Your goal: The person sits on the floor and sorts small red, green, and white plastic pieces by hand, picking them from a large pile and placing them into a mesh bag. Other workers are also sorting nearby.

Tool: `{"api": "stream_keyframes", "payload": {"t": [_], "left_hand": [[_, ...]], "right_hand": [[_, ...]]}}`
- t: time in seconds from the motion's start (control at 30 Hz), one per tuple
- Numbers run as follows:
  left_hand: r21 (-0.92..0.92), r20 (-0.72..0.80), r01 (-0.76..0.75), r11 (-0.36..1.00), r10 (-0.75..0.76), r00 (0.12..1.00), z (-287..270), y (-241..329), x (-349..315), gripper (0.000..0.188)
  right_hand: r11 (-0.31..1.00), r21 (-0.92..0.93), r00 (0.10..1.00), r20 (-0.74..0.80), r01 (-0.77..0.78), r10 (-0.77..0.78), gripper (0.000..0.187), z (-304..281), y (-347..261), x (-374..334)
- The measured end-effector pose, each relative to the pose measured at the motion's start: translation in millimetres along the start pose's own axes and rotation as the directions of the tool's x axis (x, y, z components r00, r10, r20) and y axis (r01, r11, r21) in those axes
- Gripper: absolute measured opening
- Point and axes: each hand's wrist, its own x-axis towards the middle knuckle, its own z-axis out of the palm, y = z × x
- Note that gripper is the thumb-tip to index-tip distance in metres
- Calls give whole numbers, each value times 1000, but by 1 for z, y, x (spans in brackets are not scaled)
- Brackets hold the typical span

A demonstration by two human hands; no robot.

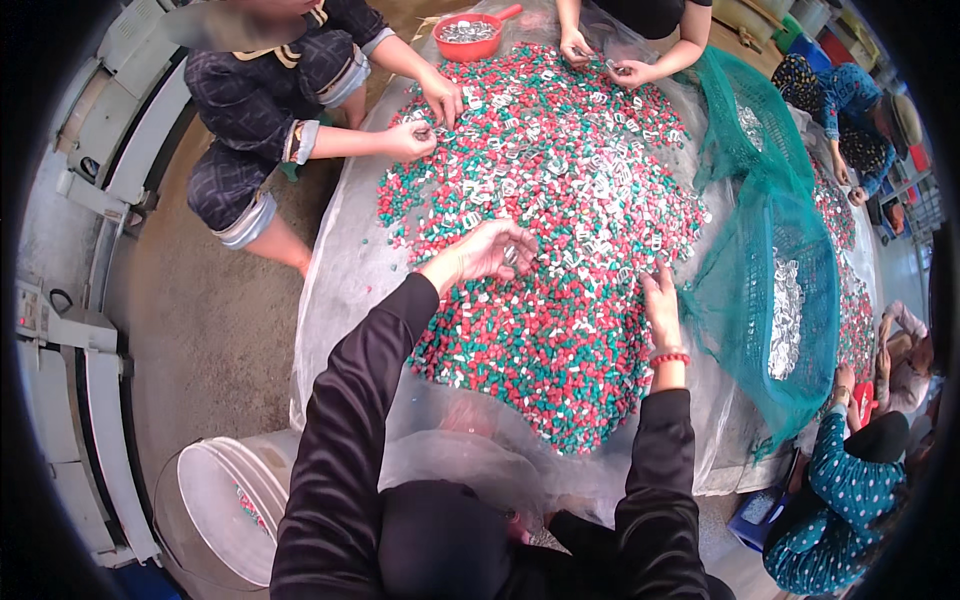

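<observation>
Before me lies a broad heap of small red, green and white pieces (560, 400), with silver metal buckles (600, 243) scattered through it. My left hand (487, 250) is over the middle of the heap, palm partly up. Its fingers curl around a few small metal buckles (511, 256). At the heap's right side is my right hand (661, 305), with a red bead bracelet (670, 357) at the wrist. Its thumb and fingers stretch forward, slightly apart, close to the pieces; nothing shows between them.
A translucent sheet (345, 290) lies under the heap. To the right, green netting (740, 235) drapes a blue basket (830, 300) holding metal buckles. A red pan (468, 48) stands at the far side, a white bucket (215, 450) at lower left. Co-workers' hands (430, 120) reach in from the far side.
</observation>
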Motion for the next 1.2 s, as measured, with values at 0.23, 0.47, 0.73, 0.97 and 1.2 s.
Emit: {"api": "stream_keyframes", "payload": {"t": [0.23,0.47,0.73,0.97,1.2], "left_hand": [[991,113,-131,0,504,856,37,-25,74,37],[990,107,-60,-127,400,910,42,-59,90,31],[976,-13,-94,195,486,874,39,-92,-13,21],[973,-120,-16,232,561,819,56,-75,-59,27],[272,-225,-327,905,390,893,47,-53,-61,20]], "right_hand": [[880,-465,988,-67,92,-138,75,66,20,45],[576,-644,860,314,505,-403,45,95,27,-39],[956,-109,962,20,274,-274,51,82,3,-97],[901,430,970,236,-59,-50,42,52,-25,-101],[999,53,985,169,6,-15,39,24,-27,-78]]}}
